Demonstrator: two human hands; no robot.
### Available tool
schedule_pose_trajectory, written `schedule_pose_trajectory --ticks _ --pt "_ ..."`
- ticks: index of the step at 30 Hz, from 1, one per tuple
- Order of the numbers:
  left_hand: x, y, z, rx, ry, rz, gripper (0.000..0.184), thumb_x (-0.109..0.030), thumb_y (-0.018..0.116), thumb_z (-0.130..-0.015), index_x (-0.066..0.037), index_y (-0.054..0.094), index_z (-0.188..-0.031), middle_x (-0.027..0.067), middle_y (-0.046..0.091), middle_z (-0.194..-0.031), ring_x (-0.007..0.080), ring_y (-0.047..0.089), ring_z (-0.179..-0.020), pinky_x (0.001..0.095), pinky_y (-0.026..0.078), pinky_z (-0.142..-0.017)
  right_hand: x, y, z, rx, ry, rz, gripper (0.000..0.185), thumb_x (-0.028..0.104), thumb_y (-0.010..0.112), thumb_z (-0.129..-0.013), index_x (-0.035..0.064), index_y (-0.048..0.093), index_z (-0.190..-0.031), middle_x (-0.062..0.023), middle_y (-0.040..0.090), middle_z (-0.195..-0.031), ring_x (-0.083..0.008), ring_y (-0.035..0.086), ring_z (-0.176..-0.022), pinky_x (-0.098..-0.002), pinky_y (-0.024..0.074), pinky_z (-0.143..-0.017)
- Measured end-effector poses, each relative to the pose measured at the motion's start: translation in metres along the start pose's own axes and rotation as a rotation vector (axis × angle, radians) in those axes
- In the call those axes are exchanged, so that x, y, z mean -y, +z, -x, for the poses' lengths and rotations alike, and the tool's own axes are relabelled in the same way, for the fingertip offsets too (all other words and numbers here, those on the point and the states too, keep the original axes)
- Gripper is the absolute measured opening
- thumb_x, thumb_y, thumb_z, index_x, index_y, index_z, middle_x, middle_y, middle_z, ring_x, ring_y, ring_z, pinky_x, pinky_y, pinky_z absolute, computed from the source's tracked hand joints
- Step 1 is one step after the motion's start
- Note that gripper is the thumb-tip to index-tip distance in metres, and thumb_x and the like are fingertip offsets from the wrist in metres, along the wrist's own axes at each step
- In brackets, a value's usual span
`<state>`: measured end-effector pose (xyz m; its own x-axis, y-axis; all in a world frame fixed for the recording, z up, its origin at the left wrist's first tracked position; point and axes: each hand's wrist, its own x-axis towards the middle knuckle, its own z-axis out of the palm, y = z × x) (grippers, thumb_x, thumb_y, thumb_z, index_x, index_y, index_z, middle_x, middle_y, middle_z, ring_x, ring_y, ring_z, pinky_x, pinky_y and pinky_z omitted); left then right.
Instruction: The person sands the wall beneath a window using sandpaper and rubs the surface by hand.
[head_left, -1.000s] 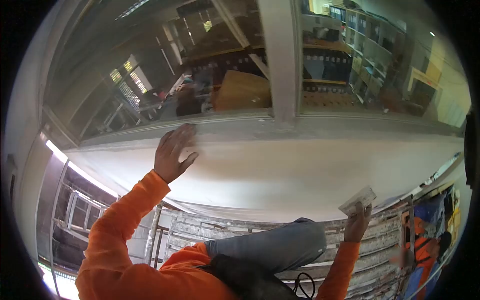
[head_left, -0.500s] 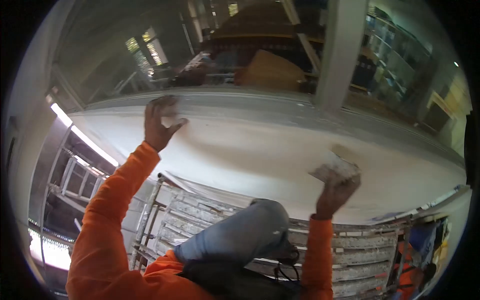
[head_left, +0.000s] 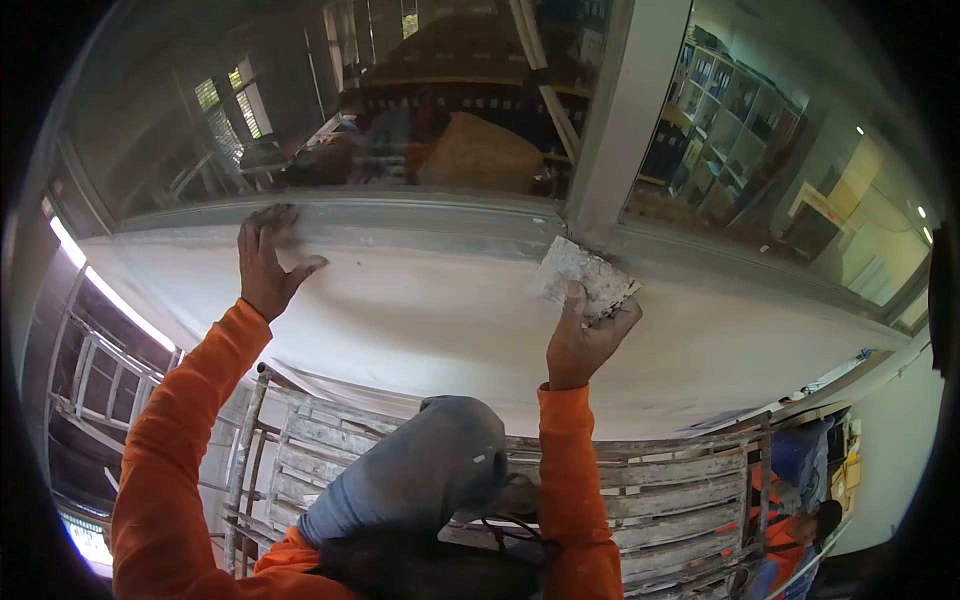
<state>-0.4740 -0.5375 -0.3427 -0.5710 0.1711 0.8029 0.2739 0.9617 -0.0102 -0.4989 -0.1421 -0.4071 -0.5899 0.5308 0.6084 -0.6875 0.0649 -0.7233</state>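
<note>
My right hand (head_left: 588, 345) grips a white-dusted, rough-edged piece of sandpaper (head_left: 590, 282), its thumb pressed on the near face. The sandpaper is up against the grey window frame (head_left: 420, 218), just below the upright post (head_left: 625, 110). On the left, my left hand (head_left: 268, 265) rests its fingertips on the frame's lower rail, thumb held apart and nothing in the grasp. Below the rail runs a smooth white wall panel (head_left: 430, 310), under both hands.
Dark window glass (head_left: 250, 110) lies above the rail. A slatted scaffold platform (head_left: 680, 500) is beneath my bent knee (head_left: 430, 470). At the lower right, another person in orange (head_left: 795, 530) is below. A metal frame (head_left: 100, 380) stands at the left.
My right hand has moved the sandpaper up from the white panel to the window frame by the post. My left hand stays on the rail. The whole view has shifted.
</note>
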Motion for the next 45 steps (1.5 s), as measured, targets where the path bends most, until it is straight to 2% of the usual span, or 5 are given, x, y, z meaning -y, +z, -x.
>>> schedule_pose_trajectory --ticks 21,28,30,43,45 --pt "0.0 -0.002 -0.003 -0.02 0.042 0.016 0.078 -0.042 0.085 -0.068 -0.008 0.052 -0.13 0.013 0.051 -0.133 0.0355 0.045 -0.127 0.0503 0.036 -0.107 -0.025 -0.016 0.028 0.061 0.061 0.341 0.052 0.019 0.07 -0.092 -0.0034 0.035 -0.123 -0.0154 0.051 -0.118 -0.0193 0.055 -0.106 -0.0313 0.047 -0.093" --pt "-0.001 -0.004 -0.003 -0.044 0.065 -0.014 0.077 -0.042 0.083 -0.071 -0.007 0.051 -0.131 0.0134 0.051 -0.132 0.0365 0.044 -0.128 0.0514 0.034 -0.11 -0.006 -0.009 0.008 -0.067 -0.035 0.354 0.047 0.014 0.068 -0.092 -0.0025 0.037 -0.124 -0.0144 0.051 -0.118 -0.019 0.054 -0.106 -0.0322 0.0463 -0.094" --pt "-0.001 -0.003 -0.002 -0.044 0.075 -0.006 0.077 -0.042 0.083 -0.071 -0.006 0.051 -0.131 0.0134 0.051 -0.132 0.0366 0.044 -0.128 0.0516 0.034 -0.11 0.002 -0.001 0.003 -0.022 -0.026 0.078 0.047 0.013 0.068 -0.092 -0.0025 0.037 -0.124 -0.014 0.051 -0.118 -0.0186 0.054 -0.106 -0.0326 0.0454 -0.095" --pt "0.004 0.001 0.003 -0.045 0.052 -0.01 0.078 -0.05 0.078 -0.074 -0.003 0.052 -0.131 0.0146 0.051 -0.134 0.0383 0.042 -0.129 0.0526 0.033 -0.109 -0.011 -0.015 0.014 -0.077 -0.054 0.389 0.05 0.014 0.071 -0.09 -0.0023 0.037 -0.124 -0.0125 0.05 -0.115 -0.0181 0.053 -0.104 -0.0317 0.0446 -0.094" --pt "0.004 0.002 0.005 -0.057 0.046 0.016 0.08 -0.042 0.083 -0.068 -0.006 0.051 -0.133 0.0134 0.05 -0.136 0.0378 0.041 -0.129 0.0519 0.032 -0.111 0.002 -0.006 0.005 -0.046 0.001 0.207 0.051 0.015 0.07 -0.091 -0.0025 0.036 -0.125 -0.0125 0.05 -0.116 -0.0185 0.052 -0.105 -0.0319 0.0436 -0.096"
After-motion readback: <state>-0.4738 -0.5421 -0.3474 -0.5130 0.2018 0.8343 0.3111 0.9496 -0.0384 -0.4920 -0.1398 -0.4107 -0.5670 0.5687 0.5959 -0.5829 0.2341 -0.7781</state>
